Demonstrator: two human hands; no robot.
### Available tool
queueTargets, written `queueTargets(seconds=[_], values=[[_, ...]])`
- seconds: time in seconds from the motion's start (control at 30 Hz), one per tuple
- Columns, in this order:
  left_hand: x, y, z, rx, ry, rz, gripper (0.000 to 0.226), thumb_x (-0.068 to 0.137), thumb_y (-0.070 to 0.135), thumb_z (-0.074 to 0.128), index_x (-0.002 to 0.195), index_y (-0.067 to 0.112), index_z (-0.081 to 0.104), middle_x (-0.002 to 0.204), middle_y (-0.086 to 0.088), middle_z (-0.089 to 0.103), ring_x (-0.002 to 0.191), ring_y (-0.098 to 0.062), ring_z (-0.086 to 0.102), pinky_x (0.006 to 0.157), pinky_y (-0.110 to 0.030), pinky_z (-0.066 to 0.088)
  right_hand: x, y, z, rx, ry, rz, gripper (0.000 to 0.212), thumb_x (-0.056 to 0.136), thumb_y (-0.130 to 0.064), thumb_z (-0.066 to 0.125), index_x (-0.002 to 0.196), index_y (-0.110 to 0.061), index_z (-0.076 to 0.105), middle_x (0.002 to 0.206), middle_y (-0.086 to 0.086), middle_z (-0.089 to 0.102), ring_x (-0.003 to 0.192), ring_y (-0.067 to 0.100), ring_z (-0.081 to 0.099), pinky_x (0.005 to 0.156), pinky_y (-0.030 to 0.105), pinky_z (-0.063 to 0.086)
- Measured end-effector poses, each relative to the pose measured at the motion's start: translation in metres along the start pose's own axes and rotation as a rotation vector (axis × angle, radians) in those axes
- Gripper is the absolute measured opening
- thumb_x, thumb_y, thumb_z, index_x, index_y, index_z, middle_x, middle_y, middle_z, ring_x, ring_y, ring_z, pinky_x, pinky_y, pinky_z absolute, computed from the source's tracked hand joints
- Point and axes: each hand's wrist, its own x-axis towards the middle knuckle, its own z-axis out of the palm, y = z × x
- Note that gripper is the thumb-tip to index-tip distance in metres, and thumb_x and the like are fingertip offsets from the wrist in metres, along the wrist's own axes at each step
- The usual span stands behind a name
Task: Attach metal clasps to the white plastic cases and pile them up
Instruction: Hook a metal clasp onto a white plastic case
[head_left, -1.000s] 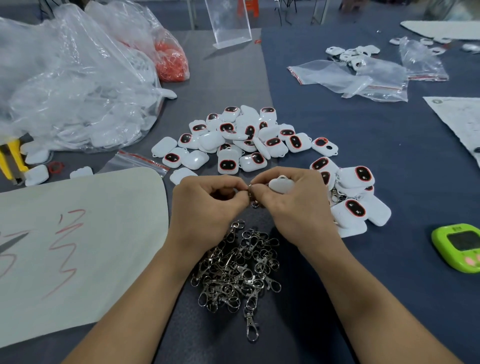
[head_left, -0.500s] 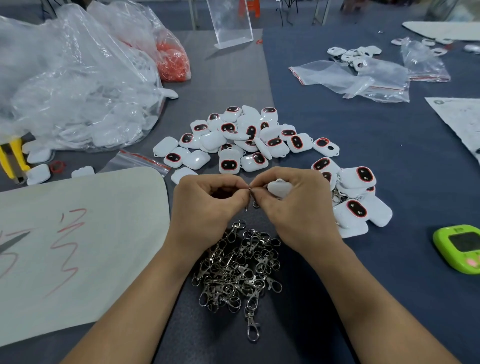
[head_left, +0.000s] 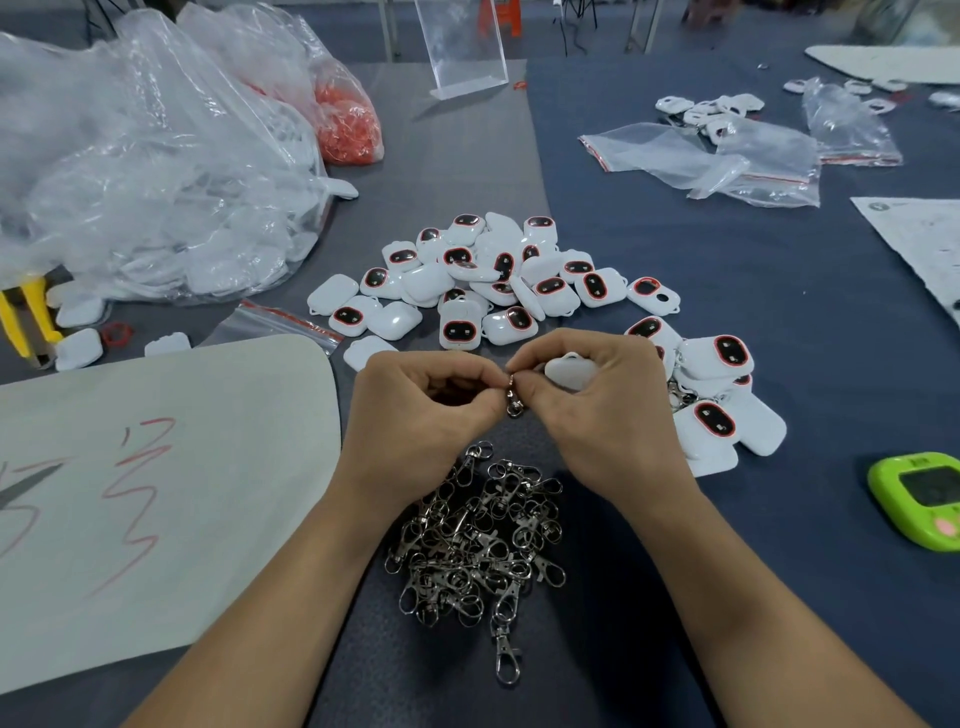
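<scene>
Left hand (head_left: 415, 410) and right hand (head_left: 597, 410) pinch one shiny metal clasp (head_left: 514, 397); right also cradles a smooth white case (head_left: 571, 370).

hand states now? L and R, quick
Left hand: closed, pinching the metal clasp.
Right hand: closed, holding a white case, fingertips at the clasp too.

Cases (head_left: 457, 330): white, black ovals rimmed red
Clasps (head_left: 478, 540): silver
Timer (head_left: 922, 499): lime green
Worktop (head_left: 779, 291): navy, grey
Sheet (head_left: 208, 467): white, red scribbles
</scene>
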Motion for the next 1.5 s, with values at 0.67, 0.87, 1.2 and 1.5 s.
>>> queueTargets(seconds=[0.67, 0.87, 1.2, 1.5], values=[[-0.002, 0.008, 0.001, 0.029, 0.085, 0.005, 0.006, 0.065, 0.014, 0.071, 0.063, 0.019, 0.073, 0.050, 0.010, 0.056, 0.046, -0.002, 0.042, 0.044, -0.015, 0.032, -0.001, -0.001, -0.001, 0.011, -0.065, 0.006, 0.017, 0.081, -0.012, 0.082, 0.076, -0.027, 0.076, 0.068, -0.007, 0.071, 0.060, 0.009, 0.065, 0.055, 0.021, 0.052], [0.001, 0.001, -0.020, 0.822, 0.307, 0.189, 0.008, 0.074, 0.030, 0.069, 0.069, 0.024, 0.067, 0.060, 0.009, 0.061, 0.059, -0.009, 0.057, 0.051, -0.026, 0.041, 0.008, 0.013, -0.007, -0.124, -0.162, 0.260, 0.022, 0.083, -0.021, 0.064, 0.095, -0.030, 0.048, 0.078, 0.002, 0.070, 0.062, 0.011, 0.058, 0.059, 0.030, 0.045], [0.007, -0.004, -0.014, 0.821, -0.111, 0.070, 0.018, 0.071, 0.046, 0.064, 0.080, 0.034, 0.075, 0.066, 0.010, 0.066, 0.070, -0.015, 0.060, 0.066, -0.031, 0.048, 0.011, 0.020, -0.009, -0.138, -0.206, 0.169, 0.022, 0.091, -0.022, 0.072, 0.108, -0.035, 0.071, 0.078, -0.017, 0.067, 0.066, -0.001, 0.059, 0.065, 0.015, 0.043], [0.008, -0.012, -0.019, 0.665, -0.205, 0.102, 0.023, 0.069, 0.037, 0.070, 0.092, 0.039, 0.074, 0.079, 0.021, 0.068, 0.073, -0.006, 0.061, 0.065, -0.020, 0.042, 0.009, 0.017, 0.003, -0.040, -0.141, 0.210, 0.016, 0.086, -0.016, 0.079, 0.089, -0.026, 0.066, 0.067, -0.005, 0.072, 0.047, 0.005, 0.054, 0.051, 0.022, 0.045]])
